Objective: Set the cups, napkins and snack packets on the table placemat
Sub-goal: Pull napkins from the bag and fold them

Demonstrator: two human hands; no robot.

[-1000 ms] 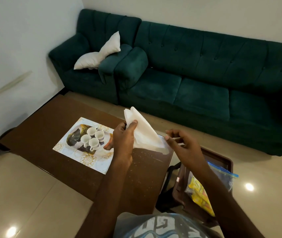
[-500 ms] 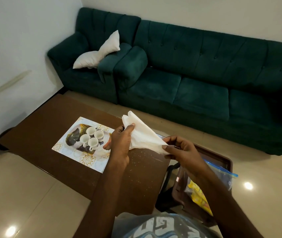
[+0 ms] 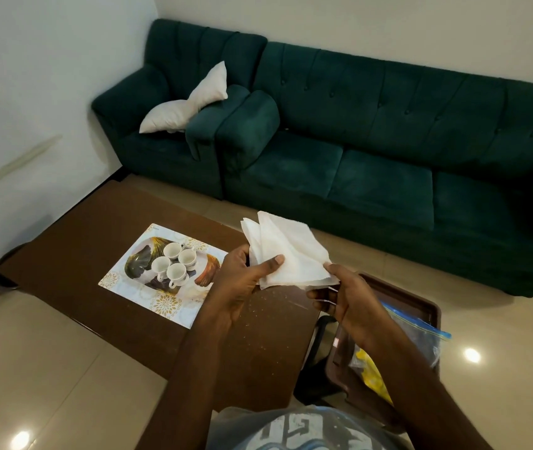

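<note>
White paper napkins (image 3: 287, 251) are held up between both hands, above the right part of the brown table (image 3: 90, 232). My left hand (image 3: 242, 280) grips their left edge with the thumb on top. My right hand (image 3: 343, 297) pinches their lower right corner. Several small white cups (image 3: 174, 264) stand together on the patterned placemat (image 3: 148, 297), left of my left hand. Yellow snack packets (image 3: 372, 375) lie in a clear zip bag (image 3: 420, 336) on a brown tray (image 3: 420, 303) at the right, partly hidden by my right forearm.
A dark green sofa (image 3: 372, 141) with a white pillow (image 3: 187, 102) runs along the far wall. The tray sits on a dark stand beside the table's right end. Tiled floor (image 3: 47, 368) surrounds the table. A white wall stands at the left.
The napkins have fanned out wider between my hands, and my right hand has moved from their near edge to pinch the lower right corner. The cups have not moved.
</note>
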